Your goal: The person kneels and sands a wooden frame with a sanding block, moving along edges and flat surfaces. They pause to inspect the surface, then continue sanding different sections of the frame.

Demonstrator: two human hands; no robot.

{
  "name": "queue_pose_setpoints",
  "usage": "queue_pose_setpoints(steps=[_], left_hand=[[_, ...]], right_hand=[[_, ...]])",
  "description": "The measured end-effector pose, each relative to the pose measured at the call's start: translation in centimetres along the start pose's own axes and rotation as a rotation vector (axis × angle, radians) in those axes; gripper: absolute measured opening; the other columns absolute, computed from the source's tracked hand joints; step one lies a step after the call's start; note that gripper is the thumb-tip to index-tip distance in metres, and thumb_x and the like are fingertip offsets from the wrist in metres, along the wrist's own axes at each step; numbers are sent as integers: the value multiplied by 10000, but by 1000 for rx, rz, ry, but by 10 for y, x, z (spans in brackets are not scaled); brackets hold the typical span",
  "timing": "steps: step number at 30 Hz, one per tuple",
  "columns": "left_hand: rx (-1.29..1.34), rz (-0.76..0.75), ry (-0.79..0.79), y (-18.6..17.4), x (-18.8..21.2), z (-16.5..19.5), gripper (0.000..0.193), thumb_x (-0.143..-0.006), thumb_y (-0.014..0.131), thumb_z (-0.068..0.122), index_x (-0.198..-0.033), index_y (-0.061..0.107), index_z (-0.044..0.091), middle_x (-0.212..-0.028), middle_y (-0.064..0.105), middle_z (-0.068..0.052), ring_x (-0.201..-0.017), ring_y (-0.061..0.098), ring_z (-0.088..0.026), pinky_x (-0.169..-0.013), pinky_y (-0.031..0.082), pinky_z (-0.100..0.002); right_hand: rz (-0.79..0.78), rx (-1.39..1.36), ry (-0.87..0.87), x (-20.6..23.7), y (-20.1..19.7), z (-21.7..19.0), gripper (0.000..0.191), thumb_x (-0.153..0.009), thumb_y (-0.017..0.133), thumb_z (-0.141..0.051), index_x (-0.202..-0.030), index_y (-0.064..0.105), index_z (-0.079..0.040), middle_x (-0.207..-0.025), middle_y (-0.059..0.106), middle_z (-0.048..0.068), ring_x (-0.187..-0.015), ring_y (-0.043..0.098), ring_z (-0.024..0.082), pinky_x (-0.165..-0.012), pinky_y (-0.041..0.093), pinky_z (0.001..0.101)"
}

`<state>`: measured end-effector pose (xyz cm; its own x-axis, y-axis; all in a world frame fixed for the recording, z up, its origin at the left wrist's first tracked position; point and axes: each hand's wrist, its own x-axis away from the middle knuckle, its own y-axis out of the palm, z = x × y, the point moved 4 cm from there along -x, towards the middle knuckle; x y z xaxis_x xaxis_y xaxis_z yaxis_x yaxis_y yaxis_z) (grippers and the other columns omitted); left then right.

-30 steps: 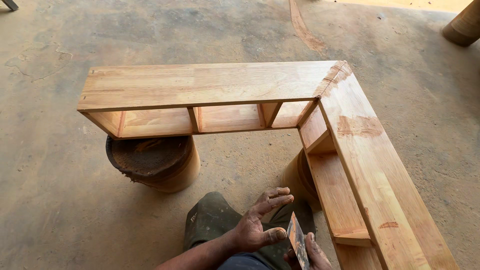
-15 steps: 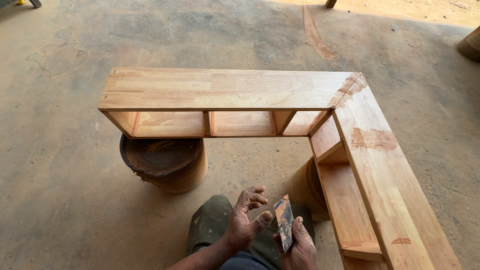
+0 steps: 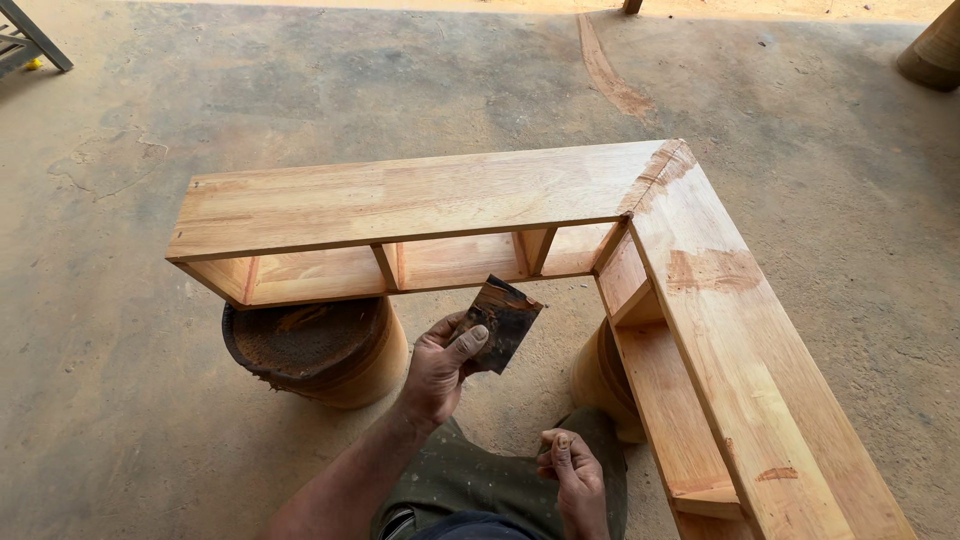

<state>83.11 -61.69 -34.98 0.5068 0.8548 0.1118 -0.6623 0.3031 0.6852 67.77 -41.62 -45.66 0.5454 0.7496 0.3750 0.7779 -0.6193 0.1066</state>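
Far left, by the floor's far corner, only a bit of grey metal frame (image 3: 28,42). Nearer, a round wood stump (image 3: 315,350) propping the left end of the L-shaped wooden shelf (image 3: 420,195), well in from the floor's edges. Mid-frame, left hand (image 3: 440,365) pinching a worn abrasive sheet (image 3: 503,322) between thumb and curled fingers, held up in the air just before the shelf's inner corner and below the front edge of the long top board, touching no wood. Seemingly a check of the sheet between passes of rubbing down; flat contact with the boards would call for a fuller, palm-down grip. Lower, right hand (image 3: 572,475) loosely half curled, empty, over the olive trouser leg (image 3: 470,480). Right of that, a second stump (image 3: 600,380) under the short arm, reddish filler patches (image 3: 712,270) on its top board. No packages, labels or signs anywhere in view.
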Motion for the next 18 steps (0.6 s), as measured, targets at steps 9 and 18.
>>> queue_pose_setpoints(steps=[9,18], left_hand=[[-264,85,74,40,-131,66,413,-915,742,169,-1273,563,71,-1081,696,-102,-905,710,-179,-691,640,-351],[-1727,-476,846,108,-197,69,325,-957,659,149,-1270,720,209,-1244,744,-10,-1098,714,-204,-937,586,-363]], right_hand=[[112,1008,-125,-2,-62,51,302,-954,641,-417,-966,781,-150,-1009,671,109,-1030,679,262,-977,545,456],[163,1149,-257,-6,-63,46,291,-898,642,-465,-991,787,-231,-1013,654,76,-1087,654,240,-1043,499,491]])
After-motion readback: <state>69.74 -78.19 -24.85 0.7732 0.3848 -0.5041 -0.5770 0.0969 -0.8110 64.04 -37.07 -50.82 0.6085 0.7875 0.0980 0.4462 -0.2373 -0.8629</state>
